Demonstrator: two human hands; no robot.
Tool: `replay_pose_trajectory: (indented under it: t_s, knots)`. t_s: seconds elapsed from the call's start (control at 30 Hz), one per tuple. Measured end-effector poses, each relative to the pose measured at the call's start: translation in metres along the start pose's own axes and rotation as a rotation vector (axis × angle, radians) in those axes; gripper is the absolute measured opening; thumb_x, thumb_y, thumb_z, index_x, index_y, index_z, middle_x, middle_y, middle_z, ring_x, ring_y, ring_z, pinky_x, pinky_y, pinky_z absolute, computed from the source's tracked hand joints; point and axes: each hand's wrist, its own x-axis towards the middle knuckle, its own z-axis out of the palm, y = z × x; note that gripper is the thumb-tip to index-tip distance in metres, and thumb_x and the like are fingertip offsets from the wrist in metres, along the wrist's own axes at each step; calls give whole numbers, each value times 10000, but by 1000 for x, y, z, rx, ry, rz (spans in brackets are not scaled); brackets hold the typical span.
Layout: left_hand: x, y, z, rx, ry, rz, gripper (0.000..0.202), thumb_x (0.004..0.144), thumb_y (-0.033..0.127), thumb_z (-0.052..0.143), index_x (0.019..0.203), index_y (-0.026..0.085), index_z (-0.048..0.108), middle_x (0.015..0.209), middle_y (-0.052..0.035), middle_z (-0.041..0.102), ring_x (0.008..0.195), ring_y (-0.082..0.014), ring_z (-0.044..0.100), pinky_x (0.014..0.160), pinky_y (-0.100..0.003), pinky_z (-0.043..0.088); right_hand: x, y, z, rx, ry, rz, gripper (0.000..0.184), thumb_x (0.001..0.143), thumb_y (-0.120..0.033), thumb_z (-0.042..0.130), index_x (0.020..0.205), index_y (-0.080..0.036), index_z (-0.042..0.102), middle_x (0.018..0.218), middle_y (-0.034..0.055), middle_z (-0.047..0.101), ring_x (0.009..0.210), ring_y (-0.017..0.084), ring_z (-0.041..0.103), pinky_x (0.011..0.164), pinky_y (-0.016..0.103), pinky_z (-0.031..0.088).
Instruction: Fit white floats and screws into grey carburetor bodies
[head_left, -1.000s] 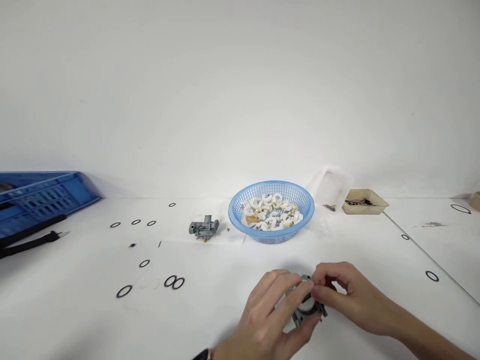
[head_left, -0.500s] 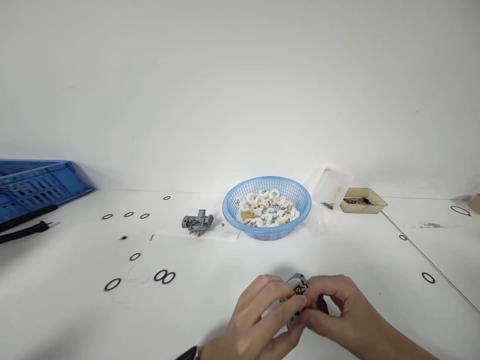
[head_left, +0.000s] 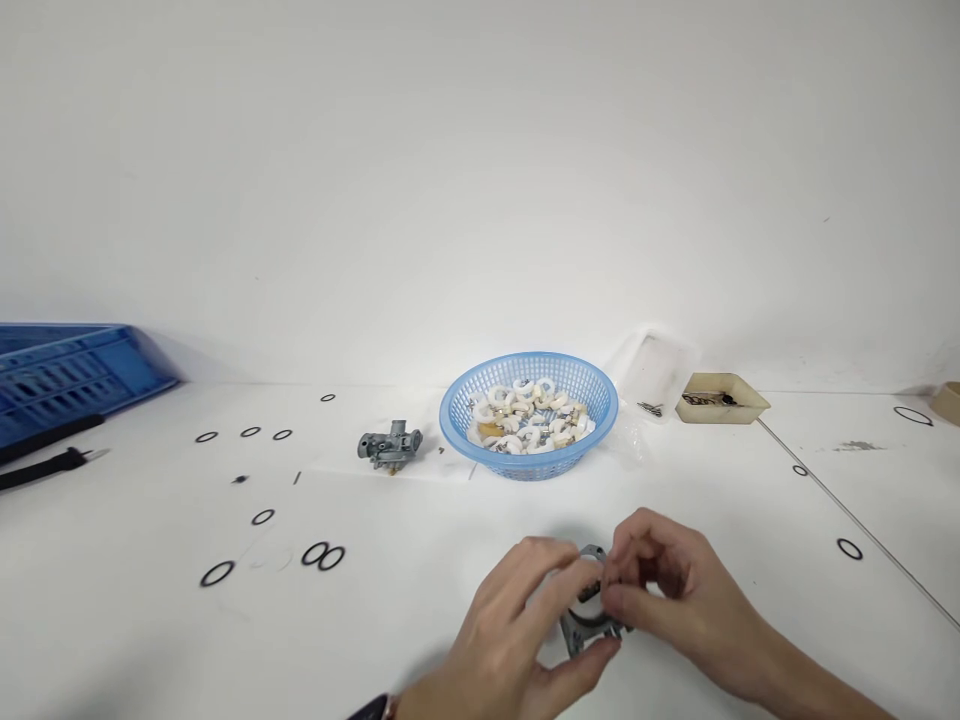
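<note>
Holding a grey metal part (head_left: 586, 629) toward five o'clock of the view.
Left hand (head_left: 514, 630), partly closed, grasps it at its two o'clock; the half-hidden long axis seems to run seven to one. Right hand (head_left: 671, 590), half-curled, also touches it, at nine o'clock; cannot tell whether it pinches anything.

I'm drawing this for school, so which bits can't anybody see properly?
In the head view:
Grey metal part: partly hidden by fingers of the left hand.
Anything the right hand pinches: hidden by its own fingers.
Blue crate: cut off by the left edge.
Speck beside the basket: too small to identify.
</note>
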Motion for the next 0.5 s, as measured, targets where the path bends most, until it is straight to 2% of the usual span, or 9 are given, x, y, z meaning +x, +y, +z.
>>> replay_pose_trajectory:
  t_s: [0.1, 0.23, 0.33, 0.5]
  knots:
    - [1, -4, 3, -48, -85, -211, 467, 823, 245, 781, 1243, 232, 577, 1151, -89, 639, 1013, -256, 657, 815, -354, 614, 13, 7, -17, -58, 93, -23, 214, 825, -378, 780, 871, -218, 646, 773, -17, 615, 674, 129, 480, 648, 276, 404]
    - [2, -11, 6, -145, -179, -355, 335, 784, 189, 759, 1094, 250, 648, 1089, -48, 643, 968, -239, 654, 802, -355, 612, 26, 15, -28, -71, 108, 15, 246, 797, -404, 792, 816, -203, 652, 761, -17, 605, 678, 128, 483, 668, 286, 405]
    - [2, -15, 6, -193, -186, -389, 265, 829, 212, 733, 1083, 255, 672, 1069, -41, 643, 948, -225, 653, 773, -337, 610, 27, 15, -23, -46, 68, 23, 240, 783, -389, 793, 832, -202, 650, 714, -32, 588, 645, 120, 458, 643, 281, 386]
    - [1, -15, 6, -188, -155, -345, 251, 855, 257, 774, 1088, 252, 680, 1056, -37, 651, 954, -220, 650, 794, -332, 588, 26, 17, -12, -46, 72, 30, 257, 769, -413, 797, 806, -199, 659, 639, -48, 520, 607, 116, 422, 604, 277, 362]
